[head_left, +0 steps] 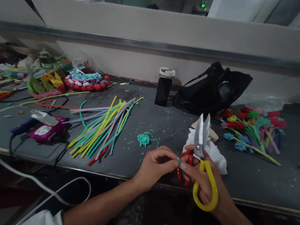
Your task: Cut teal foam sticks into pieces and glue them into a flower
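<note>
Head view: the left hand (159,164) has its grip pinched on a small teal piece (179,160), located between both hands near the front edge of the tabletop (144,115). The right hand (201,178) has its grip clasped around scissors (199,147), blades upward and slightly parted; its thumb tip adjoins the teal piece, contact indeterminate. Teal clippings (144,139) lie beyond the left hand, coloured sticks (104,130) farther left, artificial flowers (253,125) at right

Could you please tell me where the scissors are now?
In the head view, the scissors are right of centre, held in the right hand, blades pointing up, left of the flowers.
</note>
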The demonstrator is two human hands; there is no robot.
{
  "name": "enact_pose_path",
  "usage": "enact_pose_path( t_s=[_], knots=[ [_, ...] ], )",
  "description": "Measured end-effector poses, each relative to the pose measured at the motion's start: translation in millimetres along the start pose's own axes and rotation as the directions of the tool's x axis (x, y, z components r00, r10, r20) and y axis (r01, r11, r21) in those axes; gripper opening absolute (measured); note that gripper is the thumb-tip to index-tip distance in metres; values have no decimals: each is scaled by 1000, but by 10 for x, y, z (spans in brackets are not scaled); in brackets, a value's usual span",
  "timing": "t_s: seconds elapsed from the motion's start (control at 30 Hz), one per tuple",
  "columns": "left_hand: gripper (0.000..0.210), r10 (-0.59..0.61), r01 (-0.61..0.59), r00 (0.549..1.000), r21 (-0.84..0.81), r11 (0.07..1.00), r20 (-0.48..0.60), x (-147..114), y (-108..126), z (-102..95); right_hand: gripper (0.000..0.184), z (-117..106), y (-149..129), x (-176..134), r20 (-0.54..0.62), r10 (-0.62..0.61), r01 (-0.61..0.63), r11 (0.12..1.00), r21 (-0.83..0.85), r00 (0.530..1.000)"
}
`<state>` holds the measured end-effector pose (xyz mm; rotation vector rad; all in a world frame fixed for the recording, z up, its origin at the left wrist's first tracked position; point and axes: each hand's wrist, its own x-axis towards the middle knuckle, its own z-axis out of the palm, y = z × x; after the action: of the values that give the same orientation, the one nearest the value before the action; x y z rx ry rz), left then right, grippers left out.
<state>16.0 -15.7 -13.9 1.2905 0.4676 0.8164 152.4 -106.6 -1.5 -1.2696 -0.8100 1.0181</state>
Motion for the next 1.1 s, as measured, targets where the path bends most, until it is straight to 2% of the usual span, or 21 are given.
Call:
enact_pose_path(
  t_s=[0.1, 0.17, 0.23, 0.3, 0.37, 0.5, 0.63, 0.77, 1.0, 1.1],
  knots=[
    [18, -108, 107, 994, -34, 994, -20, 0, -13, 29, 35, -15, -30, -6, -59, -189, 167, 948, -272, 980],
    [20, -150, 149, 988, -53, 987, -31, 0, -17, 49, 26, -43, -14, -21, -48, -374, 303, 814, -496, 926],
    [20, -177, 173, 983, -91, 981, -38, -3, -15, 69, 23, -86, 28, -44, 31, -514, 403, 632, -662, 857],
    [19, -200, 193, 979, -135, 972, -36, -10, -4, 91, 24, -134, 78, -67, 118, -582, 463, 489, -739, 804],
    [19, -232, 224, 972, -164, 961, -30, -19, 9, 111, 27, -171, 115, -82, 192, -604, 505, 405, -762, 774],
    [16, -258, 244, 964, -176, 954, -62, -23, 29, 125, 28, -169, 117, -83, 271, -609, 562, 356, -746, 745],
    [16, -189, 170, 972, -139, 976, -141, 18, 52, 56, 23, -133, 87, -60, 199, -611, 487, 351, -800, 766],
    [16, -111, 84, 971, -130, 988, -211, 81, 121, -86, 27, -176, 116, -42, 245, -593, 489, 294, -821, 767],
    [19, -68, 47, 981, -117, 992, -181, 113, 282, -184, 24, -261, 215, -38, 336, -549, 515, 209, -832, 765],
    [20, -66, 49, 981, -96, 994, -181, 112, 310, -199, 23, -278, 209, -37, 361, -555, 528, 172, -832, 750]
  ],
)
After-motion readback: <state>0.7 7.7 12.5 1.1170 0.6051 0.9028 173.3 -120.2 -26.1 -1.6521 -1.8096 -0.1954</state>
